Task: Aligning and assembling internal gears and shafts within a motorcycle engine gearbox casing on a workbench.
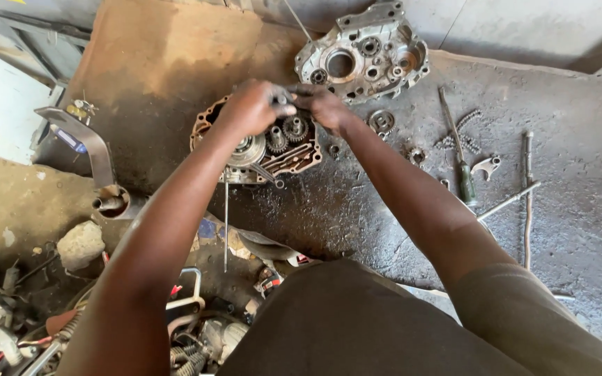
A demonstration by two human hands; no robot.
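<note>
Both hands, left (256, 106) and right (323, 104), pinch something small and dark over the gears (286, 134). Greasy fingers could slip, dropping it into the open crankcase (259, 150).

Bare forearms, grease-smeared left hand (253, 106) and right hand (323, 104), dark brown trousers.

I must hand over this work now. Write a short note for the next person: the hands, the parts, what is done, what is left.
Left hand and right hand meet over the open engine case half, pinching a small dark part; which hand grips it is unclear.
Gears sit in that half.
Done: the other case half lies apart behind.
Left: loose small parts and a screwdriver lie to the right.
</note>
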